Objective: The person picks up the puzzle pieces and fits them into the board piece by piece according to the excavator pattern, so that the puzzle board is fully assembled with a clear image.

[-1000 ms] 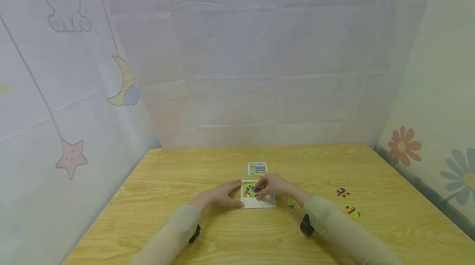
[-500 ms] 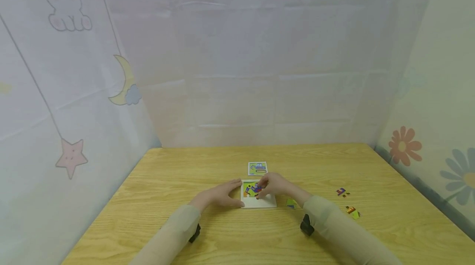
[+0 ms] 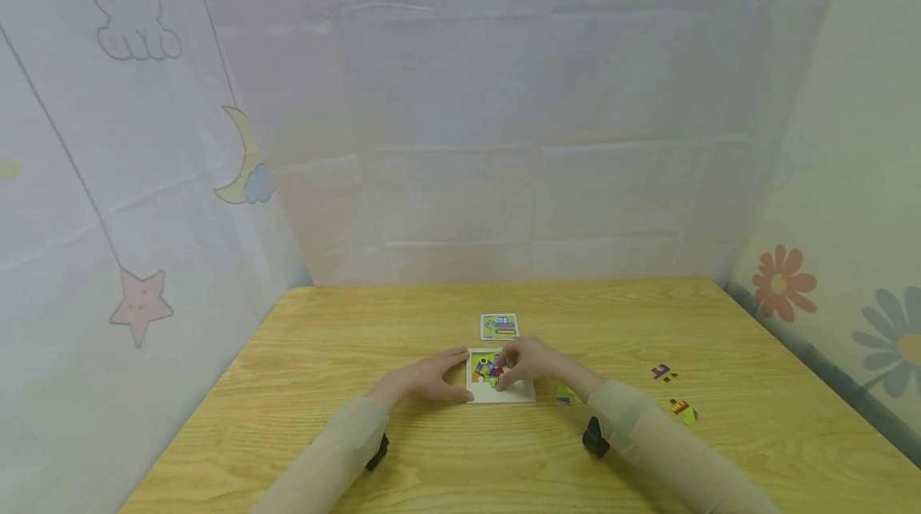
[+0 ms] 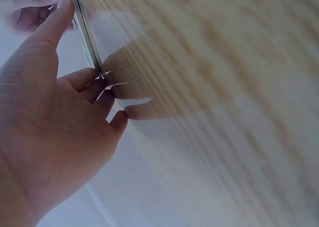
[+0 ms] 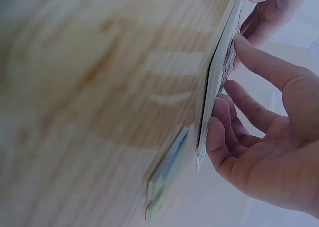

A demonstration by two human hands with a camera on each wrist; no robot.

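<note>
A pale cloth wall (image 3: pixel 446 98) printed with a rabbit, moon and flowers closes in around the wooden table (image 3: pixel 403 466), and the work sits near the middle of it. There lies a flat white puzzle tray (image 3: pixel 502 396), part filled with bright pieces, a pale bare stretch along its near side. The left hand (image 3: pixel 430 380) has its fingers spread loosely, thumb and forefinger touching the tray's left edge without gripping it. The right hand (image 3: pixel 536 359) appears to pinch a small puzzle piece (image 3: pixel 496 373) over the tray; from where I stand, the fingers hide too much to say whether it is seated or lifted.

That is where I'd expect trouble. A piece turned the wrong way could jam against its neighbours, and pressing harder might pop those out. The left hand only braces one side, so a firm push leftward would be met, but a pull to the right could slide the tray into the green pieces (image 3: pixel 564 395) just beside it. The right forearm also passes close to those (easy to forget a sleeve), and a careless sweep could scatter them. The picture card (image 3: pixel 500 327) lies just beyond the tray, where a forward shove might knock it askew.
</note>
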